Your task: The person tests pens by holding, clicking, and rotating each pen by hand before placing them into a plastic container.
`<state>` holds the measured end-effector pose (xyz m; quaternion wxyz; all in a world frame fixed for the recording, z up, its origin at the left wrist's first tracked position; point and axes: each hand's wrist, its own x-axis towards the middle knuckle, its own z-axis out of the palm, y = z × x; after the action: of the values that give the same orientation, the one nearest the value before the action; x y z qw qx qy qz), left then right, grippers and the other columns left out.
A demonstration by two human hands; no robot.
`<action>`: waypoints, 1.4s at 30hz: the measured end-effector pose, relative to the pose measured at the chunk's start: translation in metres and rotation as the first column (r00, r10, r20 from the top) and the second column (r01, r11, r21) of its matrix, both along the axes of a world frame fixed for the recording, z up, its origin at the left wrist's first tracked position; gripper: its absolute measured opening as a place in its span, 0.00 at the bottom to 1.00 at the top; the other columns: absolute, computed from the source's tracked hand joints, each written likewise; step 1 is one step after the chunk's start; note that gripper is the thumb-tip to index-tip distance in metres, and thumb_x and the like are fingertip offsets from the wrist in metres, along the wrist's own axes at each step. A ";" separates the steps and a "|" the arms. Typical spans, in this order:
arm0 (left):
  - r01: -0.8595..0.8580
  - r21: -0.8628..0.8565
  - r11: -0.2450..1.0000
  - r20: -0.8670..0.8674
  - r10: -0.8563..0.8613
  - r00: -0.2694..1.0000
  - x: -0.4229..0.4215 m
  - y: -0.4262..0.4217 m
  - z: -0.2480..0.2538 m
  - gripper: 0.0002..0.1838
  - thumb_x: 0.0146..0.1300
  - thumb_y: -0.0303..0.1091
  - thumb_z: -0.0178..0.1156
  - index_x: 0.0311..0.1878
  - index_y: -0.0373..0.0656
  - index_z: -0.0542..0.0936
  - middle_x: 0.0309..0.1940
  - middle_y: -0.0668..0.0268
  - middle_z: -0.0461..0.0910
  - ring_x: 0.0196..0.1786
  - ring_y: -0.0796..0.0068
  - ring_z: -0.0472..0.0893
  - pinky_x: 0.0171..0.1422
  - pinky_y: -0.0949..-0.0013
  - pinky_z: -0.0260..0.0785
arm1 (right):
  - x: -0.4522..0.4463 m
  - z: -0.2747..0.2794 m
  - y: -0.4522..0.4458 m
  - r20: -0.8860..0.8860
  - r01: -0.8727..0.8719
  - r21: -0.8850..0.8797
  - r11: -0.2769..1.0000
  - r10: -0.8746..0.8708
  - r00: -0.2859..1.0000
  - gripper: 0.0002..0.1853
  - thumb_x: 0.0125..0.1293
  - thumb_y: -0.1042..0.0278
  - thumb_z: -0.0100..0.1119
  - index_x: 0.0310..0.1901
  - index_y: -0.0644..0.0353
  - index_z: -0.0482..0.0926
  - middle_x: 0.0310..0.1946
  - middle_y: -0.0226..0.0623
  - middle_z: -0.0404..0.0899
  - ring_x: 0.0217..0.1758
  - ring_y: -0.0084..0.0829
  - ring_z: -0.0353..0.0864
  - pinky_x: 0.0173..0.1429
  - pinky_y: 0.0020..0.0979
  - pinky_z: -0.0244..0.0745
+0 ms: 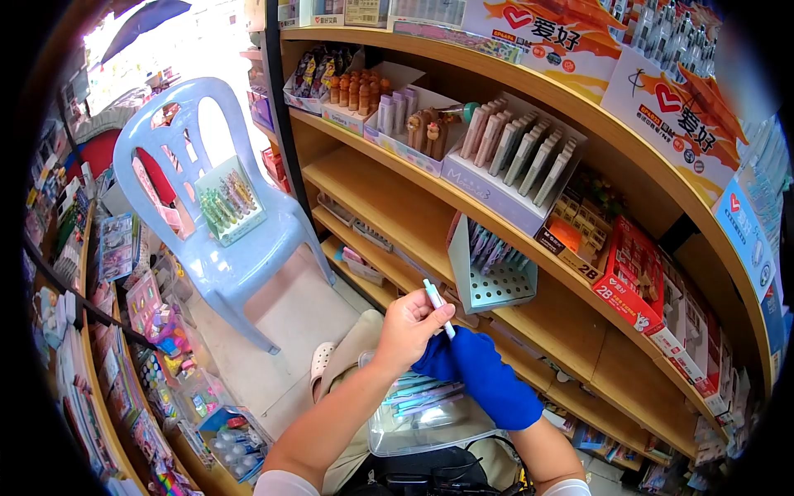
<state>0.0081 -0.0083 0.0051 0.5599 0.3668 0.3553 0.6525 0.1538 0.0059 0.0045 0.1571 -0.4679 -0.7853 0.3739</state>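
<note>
Above a clear plastic bin, my left hand [407, 326] pinches a slim white pen [436, 304] with a pale mint top, held upright at a slant. A bright blue cloth [488, 376] covers my right hand [506, 395] from the fingers to near the wrist. The cloth bunches round the lower end of the pen and hides my right fingers. Several pastel pens [423, 395] in mint, blue and lilac lie in the clear bin [401, 446] on my lap. A pale green box [504, 285] with a perforated front stands on the shelf ahead, with several patterned pens at its back.
A light blue plastic chair [240, 260] at left carries a box of patterned pens [227, 202]. Wooden shelves [356, 174] curve ahead, holding a lilac pen display box [504, 190] and red 2B boxes [633, 264]. Crowded stationery racks [124, 347] line the left side.
</note>
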 end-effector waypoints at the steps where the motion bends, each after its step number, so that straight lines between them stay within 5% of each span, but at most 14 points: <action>1: 0.031 0.001 1.000 0.036 -0.031 0.999 -0.001 0.000 0.001 0.06 0.58 0.30 0.60 0.36 0.39 0.74 0.24 0.72 0.74 0.23 0.88 0.66 0.25 0.83 0.55 | -0.002 0.005 0.002 -0.012 0.072 -0.172 0.983 -0.075 0.997 0.11 0.65 0.65 0.41 0.38 0.60 0.74 0.29 0.45 0.76 0.29 0.34 0.76 0.32 0.33 0.69; 2: 0.062 0.004 0.998 0.072 -0.062 0.995 -0.002 0.000 0.001 0.07 0.59 0.31 0.59 0.36 0.39 0.74 0.24 0.72 0.73 0.22 0.88 0.65 0.25 0.83 0.53 | -0.003 0.007 0.003 -0.011 0.139 -0.338 0.931 -0.151 0.988 0.11 0.65 0.66 0.42 0.38 0.60 0.74 0.28 0.43 0.76 0.28 0.32 0.75 0.32 0.32 0.69; 5: 0.233 0.027 0.972 0.113 -0.234 0.966 -0.010 0.002 -0.001 0.08 0.60 0.34 0.58 0.37 0.39 0.75 0.26 0.72 0.72 0.25 0.86 0.66 0.29 0.83 0.56 | 0.008 -0.014 0.007 -0.242 -0.113 -0.141 0.983 0.076 0.967 0.09 0.62 0.65 0.49 0.36 0.60 0.74 0.23 0.37 0.74 0.24 0.27 0.72 0.30 0.30 0.68; 8: 0.339 0.063 0.939 0.186 -0.345 0.920 -0.013 0.003 -0.005 0.10 0.61 0.36 0.57 0.38 0.39 0.75 0.30 0.71 0.71 0.30 0.84 0.67 0.35 0.81 0.58 | -0.004 0.008 0.002 -0.124 -0.256 0.029 0.966 0.257 0.958 0.08 0.58 0.65 0.57 0.33 0.60 0.74 0.20 0.31 0.72 0.23 0.23 0.68 0.29 0.28 0.67; 10: 0.371 0.135 0.919 0.190 -0.392 0.900 -0.013 0.003 -0.005 0.11 0.61 0.37 0.56 0.39 0.39 0.75 0.32 0.71 0.71 0.33 0.82 0.68 0.38 0.80 0.59 | -0.006 0.020 -0.002 -0.138 -0.264 -0.064 0.962 0.253 0.958 0.07 0.56 0.66 0.59 0.32 0.60 0.75 0.20 0.30 0.73 0.23 0.22 0.69 0.29 0.26 0.66; 14: 0.382 0.219 0.898 0.164 -0.419 0.893 -0.011 0.004 -0.004 0.10 0.63 0.37 0.54 0.41 0.40 0.76 0.34 0.72 0.72 0.36 0.84 0.70 0.42 0.78 0.62 | -0.004 0.007 0.006 -0.232 -0.375 0.054 0.925 0.377 0.897 0.08 0.54 0.64 0.58 0.26 0.59 0.72 0.20 0.45 0.74 0.21 0.43 0.73 0.25 0.37 0.66; 17: 0.366 0.108 0.925 0.190 -0.380 0.905 -0.010 0.001 0.000 0.11 0.64 0.37 0.53 0.42 0.40 0.76 0.34 0.71 0.73 0.37 0.85 0.70 0.43 0.78 0.63 | -0.008 0.002 0.008 -0.291 -0.379 0.133 0.916 0.402 0.868 0.08 0.54 0.64 0.58 0.27 0.59 0.73 0.21 0.46 0.74 0.21 0.44 0.74 0.25 0.37 0.66; 20: 0.219 0.017 0.976 0.029 -0.220 0.975 -0.007 0.001 0.002 0.11 0.62 0.35 0.56 0.42 0.38 0.74 0.32 0.70 0.73 0.35 0.83 0.71 0.40 0.79 0.64 | -0.006 -0.007 0.010 -0.200 -0.302 0.154 0.941 0.329 0.923 0.07 0.57 0.70 0.55 0.35 0.62 0.75 0.28 0.38 0.77 0.28 0.29 0.74 0.34 0.28 0.69; 23: 0.054 0.004 0.999 -0.095 -0.053 0.994 -0.003 0.003 -0.005 0.08 0.61 0.33 0.58 0.38 0.39 0.75 0.29 0.71 0.74 0.28 0.86 0.71 0.33 0.82 0.64 | 0.005 0.018 0.000 -0.076 -0.086 -0.002 0.996 0.085 0.993 0.09 0.62 0.68 0.49 0.40 0.62 0.73 0.32 0.42 0.78 0.32 0.33 0.77 0.36 0.30 0.70; 26: 0.019 -0.035 0.999 -0.169 -0.025 0.985 -0.001 0.002 -0.002 0.06 0.60 0.32 0.59 0.35 0.39 0.75 0.26 0.71 0.74 0.25 0.87 0.70 0.29 0.84 0.63 | 0.011 -0.021 0.010 0.057 -0.096 0.162 0.982 0.088 0.994 0.10 0.65 0.66 0.44 0.43 0.62 0.71 0.33 0.44 0.78 0.34 0.36 0.78 0.37 0.32 0.71; 29: 0.022 0.001 1.000 -0.133 -0.022 0.991 -0.001 0.003 -0.008 0.07 0.60 0.32 0.59 0.35 0.39 0.75 0.25 0.70 0.74 0.24 0.86 0.70 0.30 0.83 0.64 | 0.012 -0.010 0.006 -0.012 -0.115 0.204 0.972 0.120 0.993 0.06 0.61 0.69 0.46 0.39 0.60 0.69 0.31 0.53 0.75 0.36 0.53 0.75 0.37 0.43 0.69; 35: 0.099 0.035 0.994 -0.064 -0.097 0.993 -0.003 0.003 -0.006 0.08 0.61 0.34 0.57 0.37 0.38 0.75 0.27 0.70 0.74 0.27 0.83 0.71 0.33 0.80 0.64 | 0.003 0.004 0.004 -0.107 -0.077 0.026 0.997 0.080 0.991 0.17 0.57 0.54 0.55 0.36 0.62 0.73 0.29 0.53 0.76 0.33 0.52 0.76 0.34 0.41 0.70; 38: 0.182 0.081 0.980 0.028 -0.185 0.982 -0.004 0.004 -0.007 0.09 0.62 0.35 0.56 0.39 0.39 0.74 0.30 0.69 0.74 0.30 0.82 0.71 0.36 0.80 0.64 | -0.003 0.020 0.004 0.001 -0.191 0.038 0.981 0.191 0.982 0.17 0.53 0.60 0.63 0.42 0.59 0.73 0.34 0.43 0.79 0.34 0.38 0.80 0.36 0.31 0.72; 42: 0.216 0.086 0.973 0.053 -0.221 0.974 -0.006 0.005 -0.011 0.10 0.63 0.36 0.55 0.41 0.40 0.73 0.32 0.68 0.73 0.34 0.81 0.71 0.39 0.78 0.64 | -0.002 0.013 0.005 -0.058 -0.180 0.103 0.978 0.186 0.981 0.16 0.53 0.60 0.63 0.40 0.59 0.74 0.30 0.43 0.78 0.33 0.41 0.79 0.37 0.31 0.72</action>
<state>0.0019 -0.0031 -0.0056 0.6240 0.4053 0.2689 0.6116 0.1517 0.0105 0.0177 0.1707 -0.3726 -0.8365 0.3636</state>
